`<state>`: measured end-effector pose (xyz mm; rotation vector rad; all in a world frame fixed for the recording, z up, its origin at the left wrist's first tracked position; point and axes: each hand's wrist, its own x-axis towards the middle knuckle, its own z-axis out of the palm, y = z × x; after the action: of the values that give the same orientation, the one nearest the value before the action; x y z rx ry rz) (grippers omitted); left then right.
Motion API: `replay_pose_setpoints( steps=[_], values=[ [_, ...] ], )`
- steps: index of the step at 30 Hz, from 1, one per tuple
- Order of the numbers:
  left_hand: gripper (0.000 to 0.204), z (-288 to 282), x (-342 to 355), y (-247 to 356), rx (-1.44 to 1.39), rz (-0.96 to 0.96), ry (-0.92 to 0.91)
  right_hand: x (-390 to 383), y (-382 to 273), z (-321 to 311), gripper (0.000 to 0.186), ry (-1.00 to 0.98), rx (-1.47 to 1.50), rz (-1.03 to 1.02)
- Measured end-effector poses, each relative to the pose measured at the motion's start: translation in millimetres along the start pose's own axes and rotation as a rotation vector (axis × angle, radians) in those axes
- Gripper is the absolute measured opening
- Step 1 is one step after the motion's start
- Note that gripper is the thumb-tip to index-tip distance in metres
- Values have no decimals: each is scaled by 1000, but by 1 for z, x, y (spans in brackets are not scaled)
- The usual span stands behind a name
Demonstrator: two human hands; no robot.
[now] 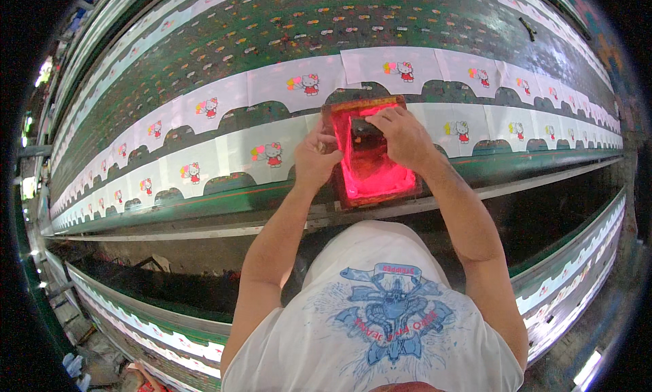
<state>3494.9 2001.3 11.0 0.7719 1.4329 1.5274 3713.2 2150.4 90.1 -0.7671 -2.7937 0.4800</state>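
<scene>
A small screen printing frame (380, 201) with wet pink-red ink lies across the near row of white cut fabric pieces (238, 145). My left hand (317, 156) is closed on the frame's left side, its fingers curled by the edge. Inside the far half of the frame, my right hand (407, 137) grips a dark squeegee (367, 132) from its right end. Ink covers part of the squeegee's lower face. The print beneath the frame is hidden. Fabric pieces on both sides bear a white cartoon cat in red with coloured balloons.
The long green printing table (224, 200) curves across the view, with a second row of printed fabric (373, 64) farther off. A small dark object (528, 29) lies at the far right. Behind me runs another table (170, 334) with fabric. A person in red (146, 380) shows at lower left.
</scene>
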Motion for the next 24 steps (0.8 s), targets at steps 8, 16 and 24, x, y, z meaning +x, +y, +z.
replay_pose_setpoints(
  steps=[8, 16, 24],
  values=[
    [30, -3, -2, -12, 140, -1, 22, -68, -45, 11, 55, -7, -56, -61],
    [31, -4, 0, -4, 249, -30, 28, -110, -70, 5, 58, -105, 28, 3],
    [66, 17, -8, 27, 195, -55, 48, -136, -46, 0, 55, 83, 195, -15]
  ],
)
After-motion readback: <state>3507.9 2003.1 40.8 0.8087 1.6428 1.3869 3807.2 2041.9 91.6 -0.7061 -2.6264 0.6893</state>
